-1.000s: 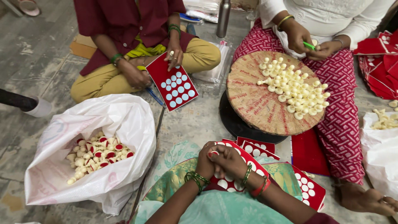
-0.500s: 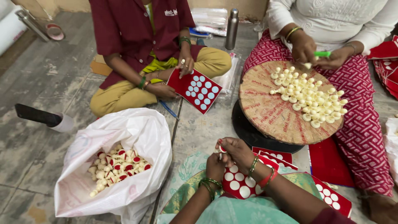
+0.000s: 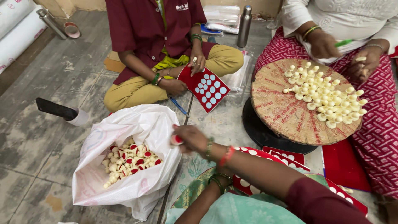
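On the floor, the white plastic bag (image 3: 124,166) already holds many red-dotted cream caps. The right hand (image 3: 190,139), grip pinched on one more cap (image 3: 177,140), reaches over its rim. The left hand is hidden; sticker sheets (image 3: 265,166) remain.

White plastic bag (image 3: 124,137) (open) beside red sticker sheets (image 3: 257,182).

White bag (image 3: 137,124); cream-red caps (image 3: 130,161); red card, white dots (image 3: 207,87).
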